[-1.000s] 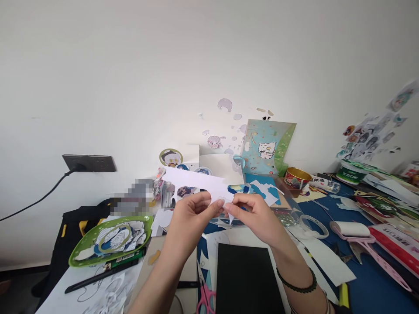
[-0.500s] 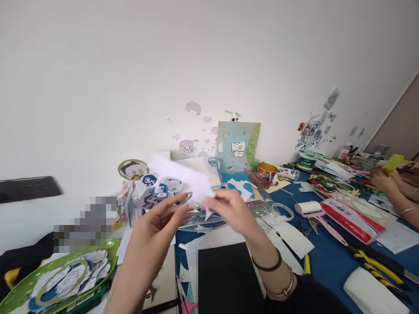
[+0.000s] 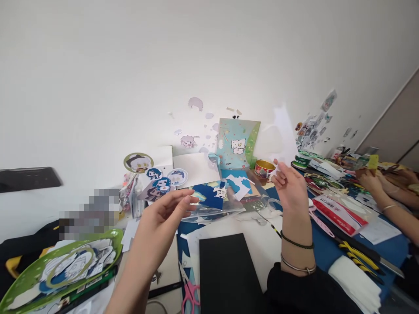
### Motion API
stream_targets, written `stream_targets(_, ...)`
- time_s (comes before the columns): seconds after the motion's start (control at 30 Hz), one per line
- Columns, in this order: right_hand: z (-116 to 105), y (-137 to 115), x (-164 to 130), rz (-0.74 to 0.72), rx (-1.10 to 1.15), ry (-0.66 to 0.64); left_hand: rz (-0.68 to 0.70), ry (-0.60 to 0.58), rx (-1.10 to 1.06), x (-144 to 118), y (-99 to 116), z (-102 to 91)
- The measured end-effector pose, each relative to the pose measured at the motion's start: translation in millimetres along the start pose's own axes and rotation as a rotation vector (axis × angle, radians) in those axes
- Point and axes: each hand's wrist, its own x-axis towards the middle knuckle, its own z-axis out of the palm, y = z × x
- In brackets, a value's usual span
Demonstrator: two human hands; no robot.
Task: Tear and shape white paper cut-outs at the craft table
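My right hand [image 3: 290,187] was raised over the right-centre of the table, fingers pinched on the lower edge of a white paper scrap [image 3: 282,135], which stood up blurred against the wall, above the gold tin [image 3: 264,167]. Grip narrow, holding the paper. Two bracelets sat on that wrist, one dark and one metal.

My left hand [image 3: 163,216] hung left of centre, palm half turned up, fingers loosely extended. Thumb and forefinger tips sat close together near the edge of a clear plastic sheet [image 3: 216,209]. I could not tell whether they pinched anything or touched it.

The plastic sheet lay between my hands over blue paper with white cutouts [image 3: 209,197]. A black pad [image 3: 225,274] lay just below, near me, with pink-handled scissors [image 3: 190,293] beside its left edge. A green tray [image 3: 59,272] full of cartoon cutouts sat far left. Round character stickers [image 3: 162,182] stood behind my left hand. A teal card with a white cat [image 3: 238,146] leaned on the wall. A tape ring [image 3: 274,204] lay just under my right hand. A yellow-handled cutter [image 3: 360,255] lay on the blue table [image 3: 330,250], to the right. Another person's hands [image 3: 376,183] worked at the far right, holding something yellow.
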Motion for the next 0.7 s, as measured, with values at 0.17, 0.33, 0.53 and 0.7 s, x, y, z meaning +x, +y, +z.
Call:
stream_targets(0.17, -33.3, -3.2, -18.5, 0.229, -0.247, -0.137, 0.035, 0.050, -0.015, -9.2, 15.7, -2.6)
stream_targets(0.33, -93.3, 15.7, -95.3, 0.434, -0.458, -0.153, 0.141, 0.089, -0.063, -24.8, 30.9, 0.1)
stream_targets(0.53, -127.0, 42.8, -157.8, 0.570, -0.591, -0.214, 0.224, -0.067, -0.026, -50.7, 58.4, 15.4)
stream_targets(0.7, -124.2, 56.7, -166.0, 0.523, -0.724, -0.107, 0.237, -0.151, 0.125, -92.6, 70.0, 6.7)
